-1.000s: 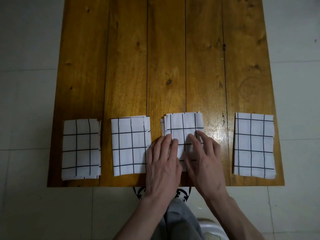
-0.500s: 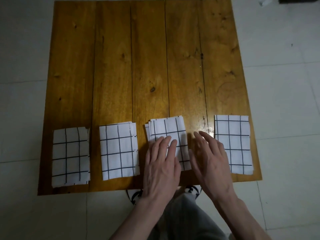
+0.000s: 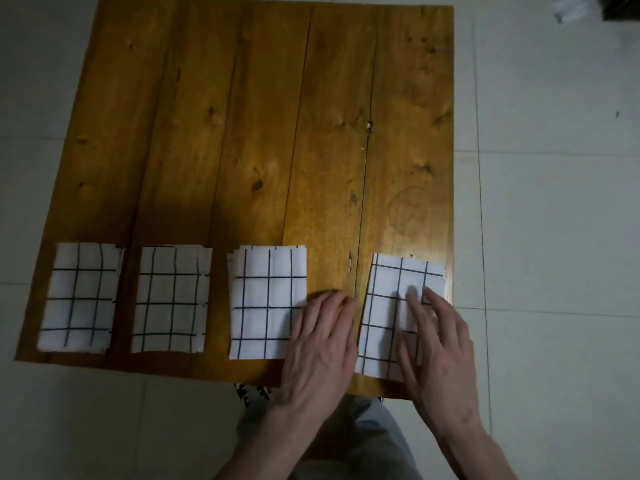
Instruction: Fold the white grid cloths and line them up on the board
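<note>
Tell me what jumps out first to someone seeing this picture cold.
Four folded white grid cloths sit in a row along the near edge of the wooden board. The right hand lies flat on the rightmost cloth, which sits slightly askew, while the left hand rests between it and the third cloth.

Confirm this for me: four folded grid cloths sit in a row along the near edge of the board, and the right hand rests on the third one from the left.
Not quite. The head view shows the right hand resting on the fourth cloth, the rightmost, not the third. The four folded cloths do line the near edge of the board.
</note>
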Available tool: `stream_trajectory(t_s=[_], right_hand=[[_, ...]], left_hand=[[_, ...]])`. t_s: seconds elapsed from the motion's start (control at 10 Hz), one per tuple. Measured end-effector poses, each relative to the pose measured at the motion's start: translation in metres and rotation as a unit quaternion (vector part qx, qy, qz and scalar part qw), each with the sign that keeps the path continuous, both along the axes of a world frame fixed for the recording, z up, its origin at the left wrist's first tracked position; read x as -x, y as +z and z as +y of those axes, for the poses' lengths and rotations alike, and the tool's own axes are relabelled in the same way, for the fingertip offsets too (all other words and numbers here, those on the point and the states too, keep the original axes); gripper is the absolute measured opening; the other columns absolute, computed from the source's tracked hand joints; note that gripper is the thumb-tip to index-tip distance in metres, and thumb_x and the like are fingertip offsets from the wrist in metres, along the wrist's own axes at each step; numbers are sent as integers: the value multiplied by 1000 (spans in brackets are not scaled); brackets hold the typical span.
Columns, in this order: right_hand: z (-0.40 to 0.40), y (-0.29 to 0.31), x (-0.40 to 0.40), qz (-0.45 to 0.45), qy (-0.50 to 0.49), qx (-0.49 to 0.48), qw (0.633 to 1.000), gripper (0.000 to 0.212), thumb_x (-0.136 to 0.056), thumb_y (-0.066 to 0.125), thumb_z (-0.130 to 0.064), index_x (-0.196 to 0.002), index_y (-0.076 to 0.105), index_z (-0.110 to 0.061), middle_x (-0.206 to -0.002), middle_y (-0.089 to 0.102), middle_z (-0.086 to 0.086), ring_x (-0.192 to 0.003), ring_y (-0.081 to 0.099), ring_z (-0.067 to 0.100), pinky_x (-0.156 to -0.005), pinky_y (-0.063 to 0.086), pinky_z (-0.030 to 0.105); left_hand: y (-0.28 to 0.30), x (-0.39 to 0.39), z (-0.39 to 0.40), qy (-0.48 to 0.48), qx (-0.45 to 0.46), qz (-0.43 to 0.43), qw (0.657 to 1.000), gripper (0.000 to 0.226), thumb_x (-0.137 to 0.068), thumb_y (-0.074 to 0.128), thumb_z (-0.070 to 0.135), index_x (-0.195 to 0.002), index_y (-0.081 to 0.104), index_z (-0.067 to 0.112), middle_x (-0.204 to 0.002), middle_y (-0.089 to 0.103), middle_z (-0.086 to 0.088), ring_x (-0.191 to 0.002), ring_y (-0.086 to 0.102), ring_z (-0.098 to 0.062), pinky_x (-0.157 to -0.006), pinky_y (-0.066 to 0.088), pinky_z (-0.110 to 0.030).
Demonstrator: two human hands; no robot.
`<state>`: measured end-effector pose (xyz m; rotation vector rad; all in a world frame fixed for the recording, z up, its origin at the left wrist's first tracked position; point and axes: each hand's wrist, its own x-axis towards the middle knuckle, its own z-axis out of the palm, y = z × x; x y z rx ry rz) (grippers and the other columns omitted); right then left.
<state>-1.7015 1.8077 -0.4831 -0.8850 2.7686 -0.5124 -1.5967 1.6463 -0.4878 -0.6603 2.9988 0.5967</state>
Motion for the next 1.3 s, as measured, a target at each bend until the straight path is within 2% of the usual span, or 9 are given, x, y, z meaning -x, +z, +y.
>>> stream_trajectory(t_s=[0.2,0.3,0.6,0.8,1.1,1.3], right_hand=[[13,-16,24,-11,33,-31,999,56,-102,58,-24,-155,46,-14,-157,46,13,-142,43,34,-113,46,52],[10,-23,25,0,54,-16,998,57,-100,56,-28,-153,48,-11,-155,48,14,-141,45,35,-115,43,49],[-14,-25,25,-2,66,1,998,53,-100,60,-22,-151,50,-10,-157,46,15,-140,44,37,-115,42,51],[-30,-19,22,3,73,-8,997,54,-101,49,-31,-149,52,-9,-156,46,15,-139,44,35,-115,44,48],[-35,-24,19,-26,80,12,996,54,-99,66,-19,-149,51,-9,-157,42,15,-143,40,35,-117,42,48],[-35,-8,22,-40,91,15,995,64,-97,68,-22,-155,44,-12,-159,40,14,-145,41,32,-116,44,48]], left_hand=[[-10,20,37,4,9,-16,1000,50,-105,39,32,-153,45,20,-156,49,-6,-143,48,-22,-115,46,-47],[-15,24,46,-11,15,-29,999,52,-105,37,35,-154,46,19,-158,48,-5,-144,47,-22,-115,46,-47],[-22,21,33,6,35,-59,998,55,-102,34,34,-153,49,18,-161,46,-7,-148,44,-25,-118,42,-52],[-19,19,21,23,44,-46,998,54,-101,36,33,-149,53,17,-156,51,-8,-144,48,-26,-115,45,-53],[-21,17,19,45,31,-43,998,51,-101,39,33,-147,52,17,-154,52,-8,-144,48,-27,-117,42,-53],[-10,15,16,54,1,-38,998,52,-102,43,36,-149,53,16,-156,51,-6,-146,45,-24,-117,43,-51]])
